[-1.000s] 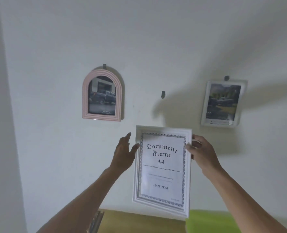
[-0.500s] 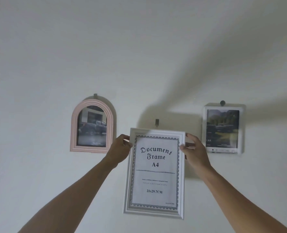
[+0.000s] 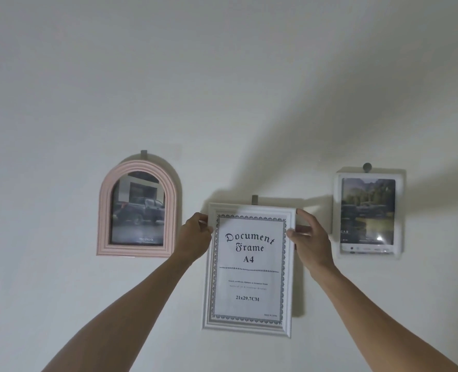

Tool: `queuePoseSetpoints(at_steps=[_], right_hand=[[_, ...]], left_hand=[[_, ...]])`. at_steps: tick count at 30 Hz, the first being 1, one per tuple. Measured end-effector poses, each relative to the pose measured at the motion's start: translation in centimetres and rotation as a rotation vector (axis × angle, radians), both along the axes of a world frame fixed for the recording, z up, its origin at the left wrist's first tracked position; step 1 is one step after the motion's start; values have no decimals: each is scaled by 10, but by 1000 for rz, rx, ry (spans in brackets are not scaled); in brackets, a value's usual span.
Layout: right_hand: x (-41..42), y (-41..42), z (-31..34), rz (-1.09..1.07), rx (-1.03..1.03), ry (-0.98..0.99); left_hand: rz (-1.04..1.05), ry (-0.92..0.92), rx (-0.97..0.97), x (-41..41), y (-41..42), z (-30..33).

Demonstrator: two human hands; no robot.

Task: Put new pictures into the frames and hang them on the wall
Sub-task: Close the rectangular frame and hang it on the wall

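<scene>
A white rectangular frame (image 3: 248, 269) holding a "Document Frame A4" sheet is up against the white wall, its top edge just under a small grey hook (image 3: 254, 200). My left hand (image 3: 195, 238) grips its upper left edge. My right hand (image 3: 309, 244) holds the upper right edge, thumb on the front and fingers behind. A pink arched frame (image 3: 138, 209) with a car picture hangs to the left. To the right hangs a white frame (image 3: 368, 213) with a landscape and car picture.
The pink frame hangs from a grey hook (image 3: 143, 154) and the right frame from a round peg (image 3: 367, 167). Bare white wall fills the space above and below the three frames.
Both hands have lifted the white frame up the wall, until its top edge reached the middle hook. My left hand went from open beside the frame to gripping its edge.
</scene>
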State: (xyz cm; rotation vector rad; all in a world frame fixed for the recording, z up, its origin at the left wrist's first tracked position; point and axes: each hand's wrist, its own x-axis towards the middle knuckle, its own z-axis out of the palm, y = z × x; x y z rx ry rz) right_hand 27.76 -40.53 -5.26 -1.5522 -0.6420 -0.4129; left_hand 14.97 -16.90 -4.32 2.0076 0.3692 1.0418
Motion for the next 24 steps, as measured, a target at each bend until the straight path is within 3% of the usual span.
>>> queuePoseSetpoints(at_steps=[9,14,24], right_hand=[[2,4,-12,-117,-43,-127],[-2,5,-9,-127,-42,-133],[2,5,-7,-144,-70,-153]], left_hand=[[130,-91,143,2,-4,-8],[218,-51,274,5,-4,-6],[114,-147,184,4,0,-5]])
